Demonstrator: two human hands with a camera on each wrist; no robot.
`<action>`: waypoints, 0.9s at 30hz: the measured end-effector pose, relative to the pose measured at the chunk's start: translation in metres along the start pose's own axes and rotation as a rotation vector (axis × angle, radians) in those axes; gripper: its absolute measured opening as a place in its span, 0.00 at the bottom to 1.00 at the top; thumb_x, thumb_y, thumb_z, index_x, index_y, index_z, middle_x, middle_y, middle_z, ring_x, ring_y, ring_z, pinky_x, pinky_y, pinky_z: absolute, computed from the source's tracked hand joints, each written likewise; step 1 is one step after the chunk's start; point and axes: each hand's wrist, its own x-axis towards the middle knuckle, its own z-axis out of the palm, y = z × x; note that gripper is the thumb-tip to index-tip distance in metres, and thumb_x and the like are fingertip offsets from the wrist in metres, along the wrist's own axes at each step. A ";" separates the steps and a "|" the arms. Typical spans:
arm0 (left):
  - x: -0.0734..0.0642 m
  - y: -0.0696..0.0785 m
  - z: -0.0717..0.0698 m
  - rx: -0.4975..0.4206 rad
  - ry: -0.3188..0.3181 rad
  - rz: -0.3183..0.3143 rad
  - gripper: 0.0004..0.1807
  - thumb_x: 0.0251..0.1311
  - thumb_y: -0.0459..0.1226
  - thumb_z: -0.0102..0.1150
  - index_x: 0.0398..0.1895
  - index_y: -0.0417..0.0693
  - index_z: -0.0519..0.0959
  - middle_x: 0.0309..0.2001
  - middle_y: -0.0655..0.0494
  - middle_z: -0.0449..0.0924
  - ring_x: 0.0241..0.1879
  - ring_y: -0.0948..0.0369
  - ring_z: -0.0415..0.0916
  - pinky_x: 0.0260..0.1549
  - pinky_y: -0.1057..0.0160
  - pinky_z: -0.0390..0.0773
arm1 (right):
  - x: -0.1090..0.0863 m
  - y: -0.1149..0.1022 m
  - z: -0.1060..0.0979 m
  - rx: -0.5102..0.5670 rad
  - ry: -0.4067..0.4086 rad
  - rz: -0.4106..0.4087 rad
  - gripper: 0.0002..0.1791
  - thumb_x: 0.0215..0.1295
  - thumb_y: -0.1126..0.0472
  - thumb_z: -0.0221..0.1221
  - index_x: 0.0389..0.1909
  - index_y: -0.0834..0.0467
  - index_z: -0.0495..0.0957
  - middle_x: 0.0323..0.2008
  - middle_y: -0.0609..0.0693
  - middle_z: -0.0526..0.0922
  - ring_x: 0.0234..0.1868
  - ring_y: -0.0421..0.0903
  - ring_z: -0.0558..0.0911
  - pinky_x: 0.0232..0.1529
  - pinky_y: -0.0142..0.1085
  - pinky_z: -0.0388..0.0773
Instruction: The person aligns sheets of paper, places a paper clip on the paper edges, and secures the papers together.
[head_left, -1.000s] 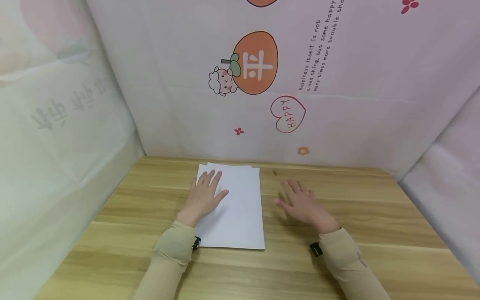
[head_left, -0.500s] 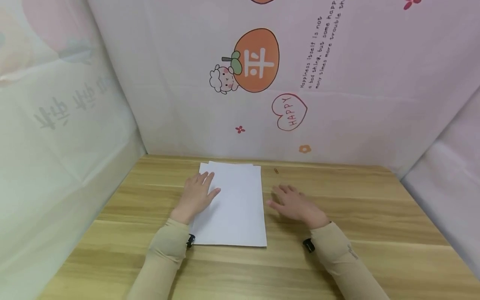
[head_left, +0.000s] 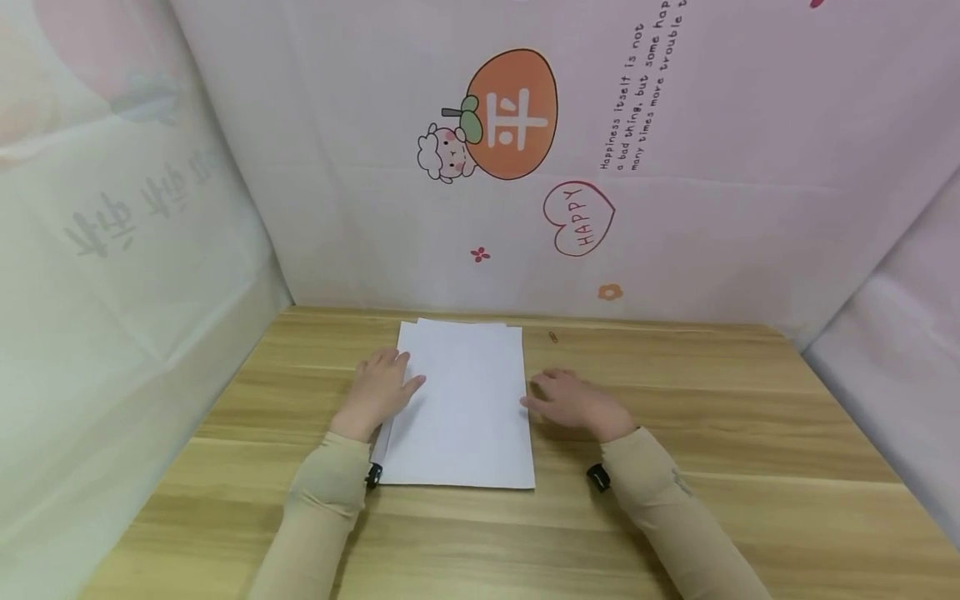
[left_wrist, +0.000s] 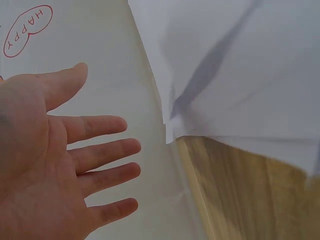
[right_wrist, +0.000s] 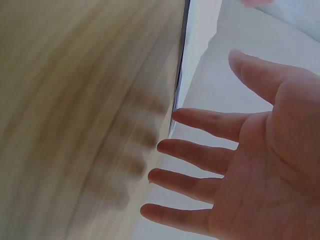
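A small stack of white paper [head_left: 465, 408] lies on the wooden table, its sheets slightly out of line at the far edge. Over the stack's left edge is my left hand [head_left: 378, 387], fingers spread and holding nothing; whether it touches the paper I cannot tell. The left wrist view shows that hand [left_wrist: 65, 150] with its palm bare. At the right edge of the stack is my right hand [head_left: 573, 400], its fingers extended. In the right wrist view the right hand [right_wrist: 250, 165] holds nothing, and its index fingertip appears close to the paper's edge.
A paper clip [head_left: 553, 337] lies on the wooden table [head_left: 712, 417] beyond the right hand. A printed white cloth [head_left: 375, 208] hangs behind the table, with more cloth at the left and right sides.
My left hand has slid left from over the sheets to their left edge. My right hand has moved left, up to the right edge of the paper. The stack has hardly moved.
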 end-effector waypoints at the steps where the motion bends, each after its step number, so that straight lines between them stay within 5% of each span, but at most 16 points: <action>1: 0.000 0.000 0.000 0.002 -0.012 -0.004 0.33 0.69 0.53 0.44 0.66 0.36 0.64 0.66 0.36 0.63 0.67 0.41 0.57 0.64 0.37 0.56 | 0.001 -0.001 0.001 0.005 -0.003 0.002 0.33 0.71 0.41 0.44 0.66 0.61 0.64 0.68 0.66 0.60 0.70 0.64 0.57 0.66 0.58 0.58; 27: 0.003 -0.001 0.001 -0.011 -0.203 -0.026 0.29 0.70 0.48 0.43 0.63 0.32 0.65 0.60 0.32 0.69 0.62 0.38 0.64 0.62 0.42 0.62 | 0.017 -0.013 0.006 0.005 0.019 0.087 0.31 0.72 0.46 0.47 0.65 0.65 0.65 0.65 0.70 0.60 0.67 0.69 0.58 0.63 0.61 0.61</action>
